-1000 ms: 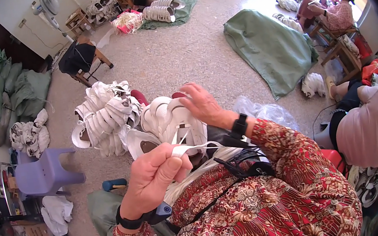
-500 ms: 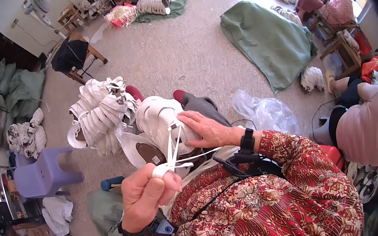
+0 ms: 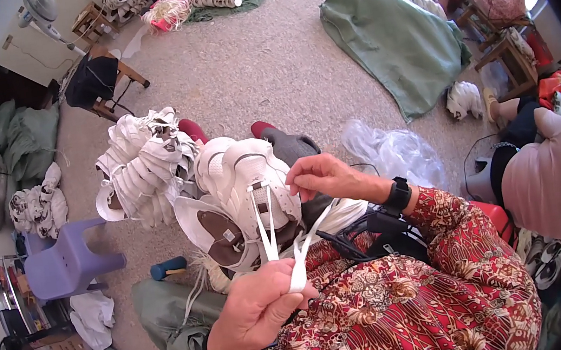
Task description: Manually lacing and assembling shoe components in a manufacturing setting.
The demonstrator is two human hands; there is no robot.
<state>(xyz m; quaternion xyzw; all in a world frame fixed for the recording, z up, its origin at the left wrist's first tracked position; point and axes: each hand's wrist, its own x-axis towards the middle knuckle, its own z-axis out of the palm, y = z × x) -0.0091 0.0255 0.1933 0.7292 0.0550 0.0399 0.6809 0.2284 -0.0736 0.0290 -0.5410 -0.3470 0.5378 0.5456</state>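
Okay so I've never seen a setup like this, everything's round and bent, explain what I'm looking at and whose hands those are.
There's no robot: these are one person's bare hands. A fisheye camera worn on that person's head looks down, so straight edges bend. The left hand holds white laces running to a white shoe. The right hand is beside that shoe, fingers bent; I can't tell whether they touch it. On the floor are a shoe pile, a purple stool and a green sheet.

No lettering seems clearly legible.
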